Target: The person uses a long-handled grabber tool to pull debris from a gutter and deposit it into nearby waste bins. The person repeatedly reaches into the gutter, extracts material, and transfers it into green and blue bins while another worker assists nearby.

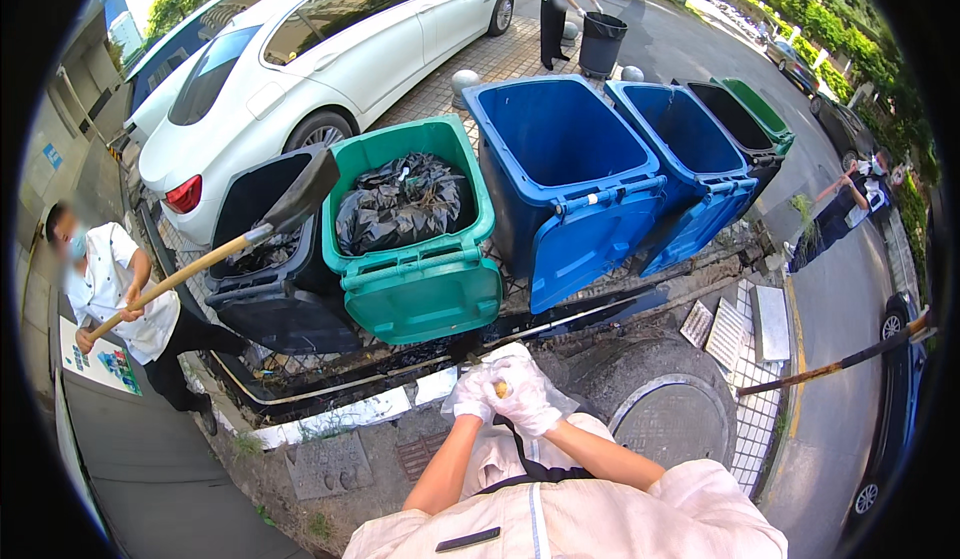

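Observation:
My left hand (474,395) and my right hand (526,400), both in thin translucent plastic gloves, are closed together in front of my waist. Between them shows the end of a small yellowish-brown object (500,389); the rest is hidden by the fingers, so its kind cannot be told. Beyond the hands stands a green wheeled bin (420,289) with its lid hanging down and a black plastic bag (401,203) inside. Right of it are a blue bin (592,236) and a second blue bin (697,221), both with lids hanging down.
At left a person (124,296) holds a shovel (187,278) over a dark bin (277,319). Another person (562,4) grips a black bin (602,38); a third (840,214) is at right. A wet gutter (585,319), a manhole cover (671,420) and loose tiles (724,334) lie nearby.

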Demonstrator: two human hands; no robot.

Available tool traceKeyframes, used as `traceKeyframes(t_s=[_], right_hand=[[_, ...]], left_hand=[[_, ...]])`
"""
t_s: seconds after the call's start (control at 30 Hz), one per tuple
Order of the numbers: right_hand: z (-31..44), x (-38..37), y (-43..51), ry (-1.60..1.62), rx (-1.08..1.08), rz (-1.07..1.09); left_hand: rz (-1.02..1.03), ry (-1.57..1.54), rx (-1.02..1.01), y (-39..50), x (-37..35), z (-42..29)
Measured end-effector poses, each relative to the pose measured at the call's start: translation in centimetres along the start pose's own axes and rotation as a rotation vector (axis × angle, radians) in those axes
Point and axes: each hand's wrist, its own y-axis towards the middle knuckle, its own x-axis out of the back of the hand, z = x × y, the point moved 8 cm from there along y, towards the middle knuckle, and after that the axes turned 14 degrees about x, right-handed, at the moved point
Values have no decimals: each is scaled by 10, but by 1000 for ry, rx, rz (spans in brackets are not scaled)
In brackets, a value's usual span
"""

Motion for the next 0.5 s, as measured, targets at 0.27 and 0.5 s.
traceKeyframes(t_s=[0.27, 0.5], right_hand=[[-12, 6, -5, -30, -21, -43], [-20, 2, -4, 141, -26, -116]], left_hand=[[63, 61, -83, -1, 12, -37], [119, 148, -79, 13, -9, -19]])
